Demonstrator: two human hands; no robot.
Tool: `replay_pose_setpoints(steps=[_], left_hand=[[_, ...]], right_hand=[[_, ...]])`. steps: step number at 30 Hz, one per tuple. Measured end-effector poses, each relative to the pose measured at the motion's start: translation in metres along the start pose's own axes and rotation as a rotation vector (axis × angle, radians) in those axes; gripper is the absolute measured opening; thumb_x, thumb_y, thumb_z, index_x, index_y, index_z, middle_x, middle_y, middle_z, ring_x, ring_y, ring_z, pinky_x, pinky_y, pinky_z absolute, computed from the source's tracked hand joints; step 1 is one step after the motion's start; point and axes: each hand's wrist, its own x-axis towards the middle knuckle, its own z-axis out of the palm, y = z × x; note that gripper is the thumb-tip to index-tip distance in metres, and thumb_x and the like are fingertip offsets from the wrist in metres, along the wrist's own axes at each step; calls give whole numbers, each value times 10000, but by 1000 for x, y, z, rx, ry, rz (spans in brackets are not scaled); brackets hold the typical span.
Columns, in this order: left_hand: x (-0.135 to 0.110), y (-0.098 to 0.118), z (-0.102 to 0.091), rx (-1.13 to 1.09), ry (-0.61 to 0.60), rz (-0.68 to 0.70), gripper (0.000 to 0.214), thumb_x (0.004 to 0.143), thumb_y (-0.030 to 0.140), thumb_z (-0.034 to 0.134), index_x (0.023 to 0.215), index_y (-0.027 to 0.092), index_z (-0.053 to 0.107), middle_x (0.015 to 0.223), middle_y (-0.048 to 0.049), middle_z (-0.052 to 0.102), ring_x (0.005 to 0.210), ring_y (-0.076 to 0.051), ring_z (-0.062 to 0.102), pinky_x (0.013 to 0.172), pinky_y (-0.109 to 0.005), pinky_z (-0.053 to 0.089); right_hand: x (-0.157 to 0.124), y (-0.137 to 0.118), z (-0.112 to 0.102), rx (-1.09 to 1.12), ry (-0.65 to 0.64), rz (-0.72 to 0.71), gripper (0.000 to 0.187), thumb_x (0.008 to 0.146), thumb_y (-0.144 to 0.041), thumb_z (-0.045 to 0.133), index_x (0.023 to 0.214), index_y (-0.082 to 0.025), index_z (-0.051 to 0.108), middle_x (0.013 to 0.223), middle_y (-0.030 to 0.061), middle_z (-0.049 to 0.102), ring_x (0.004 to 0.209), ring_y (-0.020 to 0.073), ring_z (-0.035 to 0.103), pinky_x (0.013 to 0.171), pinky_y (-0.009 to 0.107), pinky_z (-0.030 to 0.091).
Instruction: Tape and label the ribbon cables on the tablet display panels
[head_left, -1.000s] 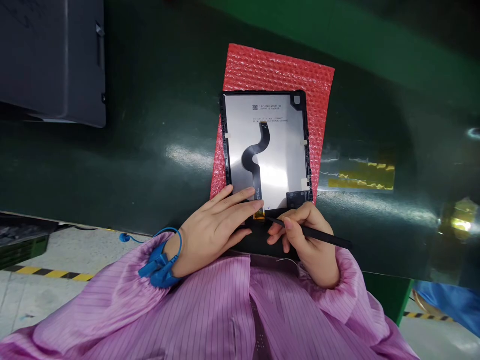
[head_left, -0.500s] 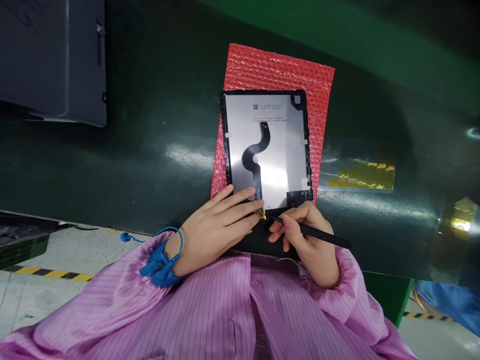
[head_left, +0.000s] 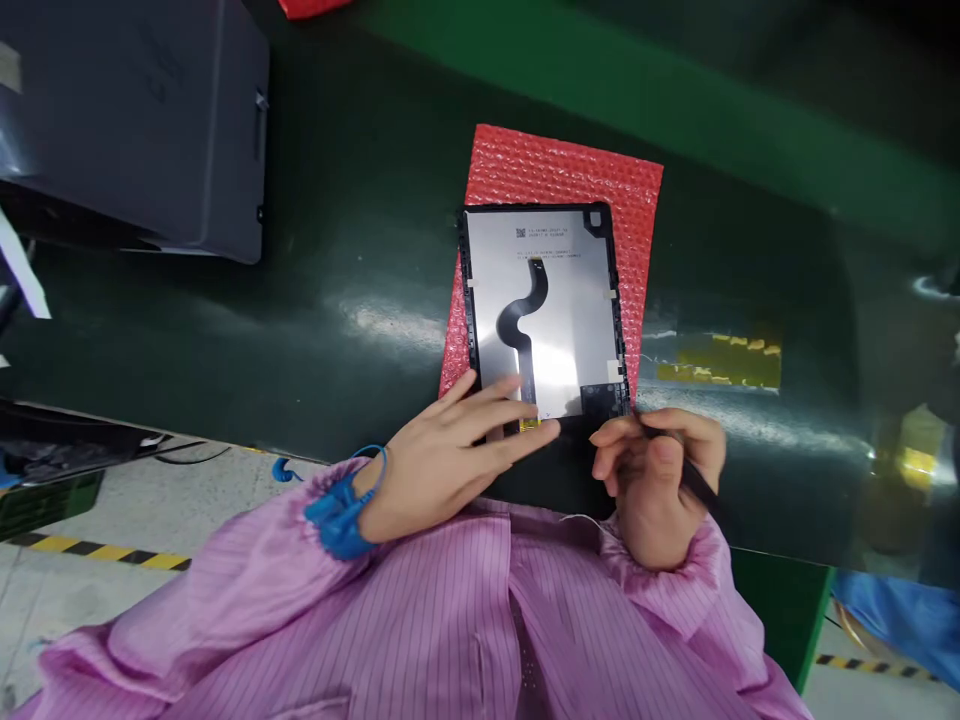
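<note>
The silver-backed display panel lay near the front edge of the table, on a red bubble-wrap sheet that showed past its top and both sides. A black ribbon cable curved down its back. The left hand lay palm down over the lower left corner, fingers fanned, the tips at the cable's golden end. The right hand pinched a slim black tool between thumb and fingers, just beside the lower right corner; whether the tip touched the panel could not be told.

A wide strip of table ran leftward to the dark grey case; on the right, a narrower one led to yellow tape strips.

Near the panel's top stood a square code and rows of small print, too fine to read. The faint scrawl on the case was illegible too.
</note>
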Motion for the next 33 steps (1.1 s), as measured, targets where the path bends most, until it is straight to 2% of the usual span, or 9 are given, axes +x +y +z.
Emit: replay_pose_setpoints(steps=[3,6,10,15,19,22,26,28,33], left_hand=[[-18,-17,-31,-469,273,-163,537,1071,299,585,1589,287,444,1611,-60,531,1533,-265,451,1277,-489,397],[-42,-35,-69,-889,561,-437,508,1018,644,568,1363,288,679,1331,-5,752,1300,-272,678,1148,-465,555],[-66,-47,-114,-937,779,-827,745,734,940,626,1048,290,810,983,4,828,932,-283,750,819,-413,672],[-75,-60,-142,-797,929,-828,351,799,692,800,822,343,764,555,69,580,568,-152,536,668,-343,569],[-70,-53,-135,-750,1016,-751,260,845,536,835,812,293,746,581,76,599,584,-139,568,667,-329,554],[-55,-30,-105,-784,904,-632,268,916,509,788,901,242,760,678,40,720,662,-150,679,704,-314,581],[-22,10,-48,-970,311,-408,313,1042,408,638,1290,219,667,981,-68,804,841,-191,764,713,-302,599],[-6,24,-25,-920,99,-334,286,1056,329,592,1299,191,652,1033,-93,794,890,-187,757,788,-310,600],[12,34,-2,-868,-58,-310,312,1066,298,514,1319,166,640,1034,-108,777,850,-162,715,757,-272,560]], right_hand=[[0,4,-5,-75,7,-241,140,1087,-381,531,1121,-298,638,950,43,804,629,178,730,419,265,469],[0,5,-13,-220,-163,-358,137,1074,-298,552,1099,-259,681,1065,76,807,879,230,775,625,356,591],[0,2,-14,-264,-288,-332,156,1063,-202,535,1127,-243,672,1073,66,801,964,219,768,811,403,621],[0,-1,-6,-299,-284,-324,171,1045,-143,537,1090,-243,669,1004,34,813,906,187,777,784,339,623],[-2,-1,-5,-304,-273,-308,187,1042,-122,531,1080,-246,667,1003,23,820,870,167,775,748,297,619],[1,-6,-1,-241,-258,-249,190,1066,-155,507,1081,-256,667,1012,27,818,859,164,768,764,304,618],[23,-25,14,-178,-343,-161,59,1017,-317,675,1059,-276,662,1035,37,816,868,179,766,749,309,612],[38,-35,23,-146,-424,-81,249,914,-436,803,1030,-277,652,1068,48,815,832,182,755,709,305,603],[65,-54,31,-94,-608,144,327,840,-463,863,827,-252,615,832,11,799,709,171,750,670,284,600]])
